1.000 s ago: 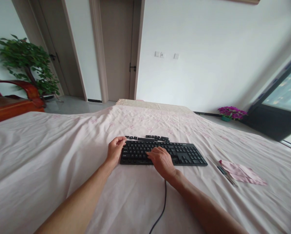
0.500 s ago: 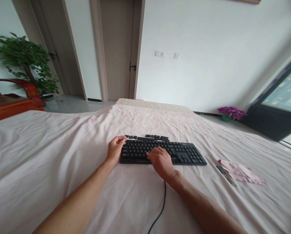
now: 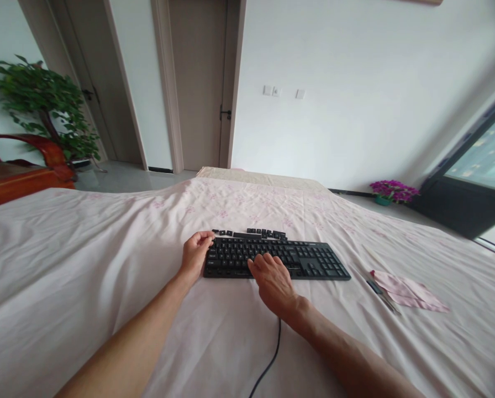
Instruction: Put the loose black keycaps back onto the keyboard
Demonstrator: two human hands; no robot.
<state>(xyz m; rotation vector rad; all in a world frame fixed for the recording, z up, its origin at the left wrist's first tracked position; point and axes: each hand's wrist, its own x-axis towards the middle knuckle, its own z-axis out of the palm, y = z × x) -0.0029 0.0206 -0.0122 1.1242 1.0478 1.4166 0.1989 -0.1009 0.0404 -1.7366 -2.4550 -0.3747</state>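
A black keyboard (image 3: 324, 260) lies flat on the pale pink cloth, its bottom row lacking several keycaps at the left. My left hand (image 3: 195, 251) is at its far left corner, thumb and fingers closed on the edge. Over the middle of the keys rests my right hand (image 3: 272, 279), fingertips down on the lower rows and slightly apart; it covers the keys beneath. Loose black keycaps (image 3: 264, 231) are lined up behind the keyboard, along with a long space bar (image 3: 247, 236).
A cable (image 3: 268, 365) runs from under my right wrist toward me. To the right lie a pink cloth (image 3: 411, 292) and a slim tool with a dark end (image 3: 374, 287). Beyond the bed-like surface stand a wooden chair (image 3: 27, 177), a green plant (image 3: 44, 105) and purple flowers (image 3: 392, 190).
My right hand has shifted slightly on the keys, its fingers a little more spread. My left hand stays at the corner, and the keyboard has hardly moved.
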